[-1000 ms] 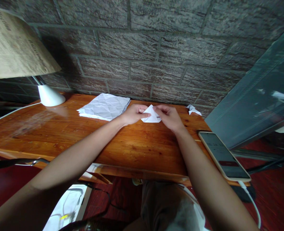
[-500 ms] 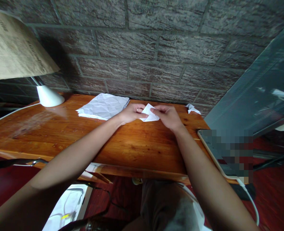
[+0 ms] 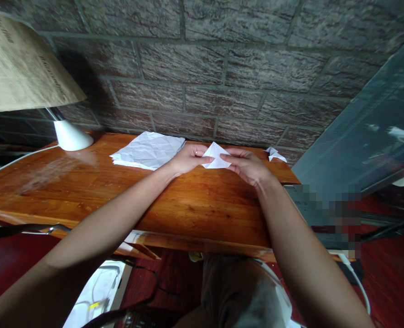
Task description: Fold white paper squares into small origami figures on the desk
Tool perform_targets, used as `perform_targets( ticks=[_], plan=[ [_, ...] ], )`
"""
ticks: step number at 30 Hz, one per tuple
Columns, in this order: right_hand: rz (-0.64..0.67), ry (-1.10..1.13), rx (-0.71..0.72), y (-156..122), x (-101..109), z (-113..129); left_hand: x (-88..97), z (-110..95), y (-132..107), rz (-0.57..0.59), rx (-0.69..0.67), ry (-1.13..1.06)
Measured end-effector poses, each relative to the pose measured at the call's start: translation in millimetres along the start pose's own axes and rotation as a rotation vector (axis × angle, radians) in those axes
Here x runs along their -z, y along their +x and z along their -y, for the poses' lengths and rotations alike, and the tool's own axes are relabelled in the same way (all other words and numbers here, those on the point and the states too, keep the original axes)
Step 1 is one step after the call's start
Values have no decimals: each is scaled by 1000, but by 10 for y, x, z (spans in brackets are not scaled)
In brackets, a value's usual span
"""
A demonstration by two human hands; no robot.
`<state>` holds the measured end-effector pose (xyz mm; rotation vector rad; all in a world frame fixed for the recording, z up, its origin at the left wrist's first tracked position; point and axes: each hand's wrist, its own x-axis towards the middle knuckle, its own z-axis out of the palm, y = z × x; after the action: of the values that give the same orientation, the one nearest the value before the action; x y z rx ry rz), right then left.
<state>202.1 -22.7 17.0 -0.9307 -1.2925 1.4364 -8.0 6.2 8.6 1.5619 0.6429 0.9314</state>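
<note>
A small piece of folded white paper point(image 3: 215, 152), roughly diamond-shaped with creases, is held just above the wooden table between my two hands. My left hand point(image 3: 189, 158) pinches its left side, thumb on the front face and fingers behind. On the right side, my right hand point(image 3: 246, 164) grips it the same way, its thumb pressed near the middle of the paper and its fingers partly hidden behind. Left of my hands lies a stack of creased white paper sheets point(image 3: 149, 150). Beyond my right hand, a small folded paper shape point(image 3: 275, 155) rests at the table's back edge.
A lamp with a white base point(image 3: 72, 135) and printed shade point(image 3: 27, 64) stands at the left. A stone-block wall point(image 3: 202, 64) rises behind the wooden table point(image 3: 195, 209). At the right edge lies a tablet-like device point(image 3: 299, 200), partly blurred, with a white cable point(image 3: 357, 278).
My right hand has shifted slightly right and opened its fingers wider behind the paper. The folded paper has risen a little and its face shows flatter.
</note>
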Motion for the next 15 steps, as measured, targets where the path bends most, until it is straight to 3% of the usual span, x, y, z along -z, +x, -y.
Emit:
perform_targets(
  ticks=[15],
  plan=[
    [-56,-57,98,9,-68,-13,-57,-28,-28,-42,-8,-11]
  ],
)
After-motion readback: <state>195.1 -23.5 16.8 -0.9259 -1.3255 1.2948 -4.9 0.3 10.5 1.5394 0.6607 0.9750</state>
